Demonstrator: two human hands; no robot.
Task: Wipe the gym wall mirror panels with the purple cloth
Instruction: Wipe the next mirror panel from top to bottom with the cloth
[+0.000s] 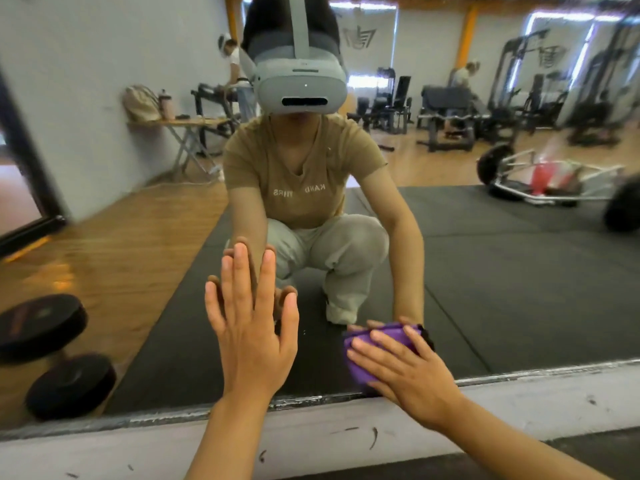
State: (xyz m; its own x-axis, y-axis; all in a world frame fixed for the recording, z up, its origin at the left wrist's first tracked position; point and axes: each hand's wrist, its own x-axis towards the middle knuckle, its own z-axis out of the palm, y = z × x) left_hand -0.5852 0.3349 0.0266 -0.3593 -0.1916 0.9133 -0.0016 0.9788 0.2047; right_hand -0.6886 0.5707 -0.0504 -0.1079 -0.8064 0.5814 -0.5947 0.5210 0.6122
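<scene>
The wall mirror panel (485, 271) fills most of the head view, its bottom edge low near the floor. My left hand (251, 327) lies flat against the glass with fingers straight and spread, pointing up. My right hand (405, 372) presses the purple cloth (360, 362) onto the mirror just above its bottom edge, fingers straight over the cloth. The cloth is bunched under the palm, and part of it is hidden by the hand. My crouching reflection shows in the glass.
A white scuffed wall strip (346, 434) runs below the mirror's metal bottom edge (311, 400). Reflected in the glass are a dumbbell (52, 355) at lower left, black floor mats, a barbell frame (540, 181) at right, a folding table and gym machines.
</scene>
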